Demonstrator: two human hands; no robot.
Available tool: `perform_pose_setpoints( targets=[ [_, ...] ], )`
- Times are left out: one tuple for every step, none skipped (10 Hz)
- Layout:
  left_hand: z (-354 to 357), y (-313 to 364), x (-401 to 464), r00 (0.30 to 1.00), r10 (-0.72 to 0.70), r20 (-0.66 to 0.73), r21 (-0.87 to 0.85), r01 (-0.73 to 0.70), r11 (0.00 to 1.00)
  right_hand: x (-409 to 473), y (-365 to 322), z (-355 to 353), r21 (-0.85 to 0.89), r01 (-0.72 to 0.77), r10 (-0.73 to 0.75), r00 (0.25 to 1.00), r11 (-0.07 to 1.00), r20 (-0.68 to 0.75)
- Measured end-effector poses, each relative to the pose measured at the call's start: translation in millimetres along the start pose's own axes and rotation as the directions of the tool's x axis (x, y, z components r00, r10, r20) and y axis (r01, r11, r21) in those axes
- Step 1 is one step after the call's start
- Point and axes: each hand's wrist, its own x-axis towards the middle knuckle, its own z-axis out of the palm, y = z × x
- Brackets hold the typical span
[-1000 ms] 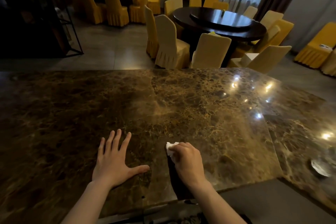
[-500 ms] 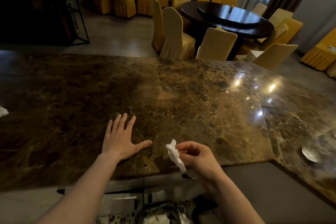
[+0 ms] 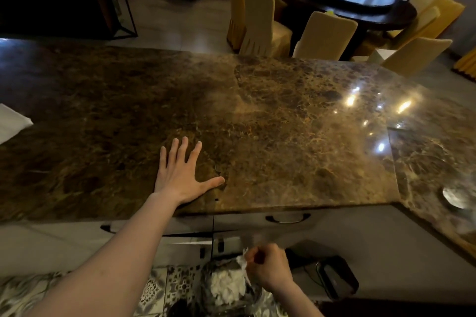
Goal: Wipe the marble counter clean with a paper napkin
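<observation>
The brown marble counter (image 3: 270,121) fills the middle of the view. My left hand (image 3: 180,175) lies flat on it near the front edge, fingers spread, holding nothing. My right hand (image 3: 270,266) is below the counter edge, in front of the cabinets, fingers closed on a crumpled white paper napkin (image 3: 242,261). Right under that hand sits a bin (image 3: 226,287) lined with a clear bag and holding white crumpled paper.
A white folded napkin (image 3: 11,121) lies at the counter's left edge. Cabinet drawers with dark handles (image 3: 287,219) are under the counter. A round metal dish (image 3: 454,197) rests on the lower counter at right. Chairs (image 3: 260,20) and a round table (image 3: 345,0) stand beyond.
My right hand lifted the napkin off the counter, drew it back over the front edge and lowered it above the bin. My left hand stayed flat on the marble.
</observation>
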Motion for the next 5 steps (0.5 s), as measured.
perform_pose_setpoints(
  targets=[
    [0,0,1,1.000,-0.002,0.004,0.002,0.002,1.000,5,7,11,-0.058,-0.012,0.008,0.998,0.998,-0.066],
    [-2,2,2,1.000,-0.002,0.011,-0.002,0.002,1.000,10,8,20,-0.086,-0.008,0.003,0.998,0.996,-0.064],
    [-3,2,2,1.000,-0.005,0.010,-0.001,0.005,1.000,16,12,28,-0.107,0.019,-0.025,0.998,0.994,-0.062],
    [-6,4,0,1.000,-0.004,0.012,0.004,0.004,1.000,17,19,28,-0.125,0.017,-0.026,0.997,0.992,-0.068],
    [-5,4,-1,1.000,0.007,0.002,0.024,-0.007,1.000,19,23,16,-0.127,0.024,-0.040,0.992,0.992,-0.123]
  ],
)
